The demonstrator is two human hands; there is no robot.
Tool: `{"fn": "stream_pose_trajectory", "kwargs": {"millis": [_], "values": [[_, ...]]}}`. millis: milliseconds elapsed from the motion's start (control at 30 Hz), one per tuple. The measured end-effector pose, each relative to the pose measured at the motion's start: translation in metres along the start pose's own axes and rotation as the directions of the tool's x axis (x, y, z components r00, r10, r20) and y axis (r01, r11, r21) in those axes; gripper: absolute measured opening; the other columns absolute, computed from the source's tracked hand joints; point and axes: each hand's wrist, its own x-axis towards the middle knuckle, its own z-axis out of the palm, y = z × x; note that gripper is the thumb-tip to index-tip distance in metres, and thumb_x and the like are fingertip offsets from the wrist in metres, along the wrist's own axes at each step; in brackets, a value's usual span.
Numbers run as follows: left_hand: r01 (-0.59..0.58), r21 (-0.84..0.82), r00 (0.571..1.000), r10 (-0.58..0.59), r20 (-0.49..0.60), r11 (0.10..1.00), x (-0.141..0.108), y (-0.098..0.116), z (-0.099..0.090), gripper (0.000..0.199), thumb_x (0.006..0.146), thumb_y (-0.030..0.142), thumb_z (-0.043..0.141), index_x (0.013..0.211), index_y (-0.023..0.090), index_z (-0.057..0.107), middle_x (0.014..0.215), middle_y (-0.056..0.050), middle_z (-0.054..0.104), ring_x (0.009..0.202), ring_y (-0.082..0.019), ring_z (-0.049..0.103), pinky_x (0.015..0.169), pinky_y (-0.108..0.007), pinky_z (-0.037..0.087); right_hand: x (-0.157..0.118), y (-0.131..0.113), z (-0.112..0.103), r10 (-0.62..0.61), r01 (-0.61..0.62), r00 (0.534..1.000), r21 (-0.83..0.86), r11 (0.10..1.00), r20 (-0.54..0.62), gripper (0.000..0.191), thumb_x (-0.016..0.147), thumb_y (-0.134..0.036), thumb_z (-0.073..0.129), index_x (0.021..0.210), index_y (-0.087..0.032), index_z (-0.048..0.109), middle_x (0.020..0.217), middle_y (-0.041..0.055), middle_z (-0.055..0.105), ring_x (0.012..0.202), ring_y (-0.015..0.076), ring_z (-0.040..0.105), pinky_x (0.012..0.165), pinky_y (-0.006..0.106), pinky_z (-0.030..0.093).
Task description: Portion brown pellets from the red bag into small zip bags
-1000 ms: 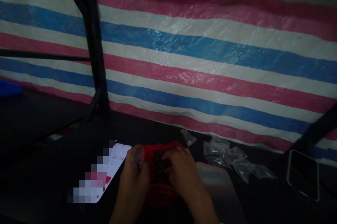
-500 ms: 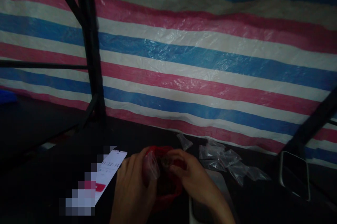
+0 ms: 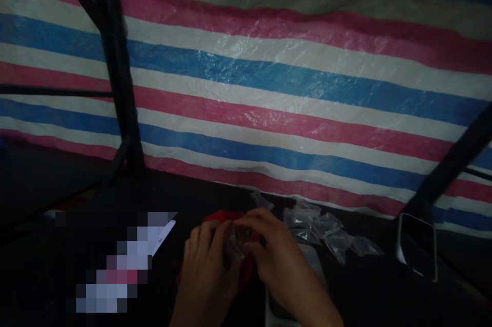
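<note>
A red plastic bag (image 3: 248,269) lies open on the dark table, its inside mostly hidden by my hands. Over it, my left hand (image 3: 209,260) is closed around a small clear plastic bag (image 3: 239,240). My right hand (image 3: 274,252) meets it from the right, thumb and fingers bent together at the clear bag's mouth. Whatever those fingertips pinch is too dark to make out. Beneath my right forearm is a flat, pale-rimmed device (image 3: 309,255), partly covered.
Several small clear bags (image 3: 334,234) lie scattered behind my right hand. A phone (image 3: 417,247) leans by a black frame post (image 3: 442,178) at right. On the left, a lit screen (image 3: 163,237) is mostly blurred out. Striped plastic sheeting (image 3: 269,111) hangs behind the table.
My right hand has come out of the red bag to the clear bag's mouth. My left hand has shifted right with the clear bag, closing the gap between the hands.
</note>
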Motion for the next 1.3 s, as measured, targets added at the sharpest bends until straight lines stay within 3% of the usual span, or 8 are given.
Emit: {"fn": "stream_pose_trajectory", "kwargs": {"millis": [167,400,533,633,833,967,1100,1300], "values": [[0.181,-0.207,0.983,-0.171,0.064,0.961,-0.001,-0.01,-0.004,0.034,0.089,0.034,0.064,0.12,0.025,0.071,0.116,-0.011,0.07,0.106,-0.035,0.065,0.094,-0.056,0.05,0.005,-0.005,0.007,-0.079,0.082,0.996,-0.13,0.988,0.029,0.057,0.077,0.014,0.045,0.107,-0.023,0.076,0.116,0.0007,0.069,0.106,0.0135,0.068,0.096,0.024,0.051],[0.415,-0.455,0.91,-0.362,0.203,0.788,-0.002,-0.031,-0.015,0.032,0.084,0.049,0.071,0.107,0.028,0.074,0.11,-0.01,0.079,0.106,-0.036,0.072,0.096,-0.053,0.057,0.011,-0.016,0.023,-0.132,0.145,0.984,-0.109,0.983,0.123,0.075,0.081,0.014,0.041,0.127,-0.034,0.076,0.135,-0.0021,0.068,0.124,0.0129,0.066,0.108,0.026,0.049],[0.454,-0.499,0.888,-0.417,0.192,0.738,-0.003,-0.04,-0.021,0.038,0.086,0.05,0.07,0.116,0.027,0.073,0.116,-0.009,0.08,0.11,-0.035,0.073,0.095,-0.05,0.06,0.02,-0.021,0.03,-0.15,0.161,0.985,-0.127,0.979,0.091,0.065,0.087,0.01,0.045,0.128,-0.029,0.076,0.135,0.0005,0.069,0.125,0.0141,0.065,0.109,0.026,0.049],[0.447,-0.531,0.884,-0.446,0.139,0.72,0.001,-0.044,-0.028,0.038,0.092,0.052,0.063,0.118,0.025,0.069,0.119,-0.009,0.077,0.11,-0.033,0.072,0.098,-0.049,0.058,0.025,-0.017,0.031,-0.079,0.076,0.997,-0.174,0.982,-0.007,0.052,0.089,0.004,0.053,0.127,-0.024,0.075,0.133,0.0046,0.07,0.122,0.017,0.067,0.108,0.028,0.051],[0.47,-0.284,0.871,-0.492,-0.006,0.836,0.001,-0.04,-0.041,0.049,0.094,0.062,0.052,0.121,0.022,0.062,0.117,-0.015,0.07,0.112,-0.04,0.069,0.096,-0.059,0.057,0.026,0.007,0.039,0.218,-0.164,0.973,-0.438,0.884,0.076,0.057,0.073,0.011,0.053,0.113,-0.02,0.08,0.124,0.0079,0.076,0.121,0.0265,0.07,0.111,0.04,0.05],[0.485,-0.188,0.873,-0.485,0.051,0.854,-0.013,-0.038,-0.03,0.052,0.091,0.052,0.055,0.131,0.019,0.053,0.127,-0.017,0.061,0.115,-0.041,0.068,0.096,-0.061,0.058,0.027,0.019,0.051,0.272,-0.204,0.961,-0.554,0.807,0.042,0.059,0.071,0.012,0.05,0.116,-0.015,0.078,0.13,0.0131,0.075,0.134,0.0333,0.061,0.119,0.049,0.041],[0.608,-0.354,0.789,-0.588,0.175,0.711,-0.014,-0.043,-0.019,0.047,0.081,0.038,0.06,0.123,0.019,0.053,0.128,-0.017,0.059,0.111,-0.041,0.07,0.098,-0.064,0.057,0.029,0.022,0.061,0.291,-0.229,0.956,-0.522,0.822,0.038,0.063,0.073,0.013,0.047,0.12,-0.016,0.076,0.132,0.0115,0.075,0.13,0.0286,0.065,0.113,0.041,0.047],[0.636,-0.631,0.733,-0.604,0.314,0.444,0.002,-0.044,-0.021,0.048,0.069,0.03,0.068,0.115,0.021,0.057,0.114,-0.01,0.074,0.106,-0.033,0.075,0.092,-0.049,0.063,0.03,0.03,0.064,0.28,-0.229,0.958,-0.426,0.875,0.059,0.066,0.075,0.011,0.052,0.128,-0.021,0.075,0.134,0.0072,0.075,0.13,0.0227,0.067,0.113,0.033,0.047]]}}
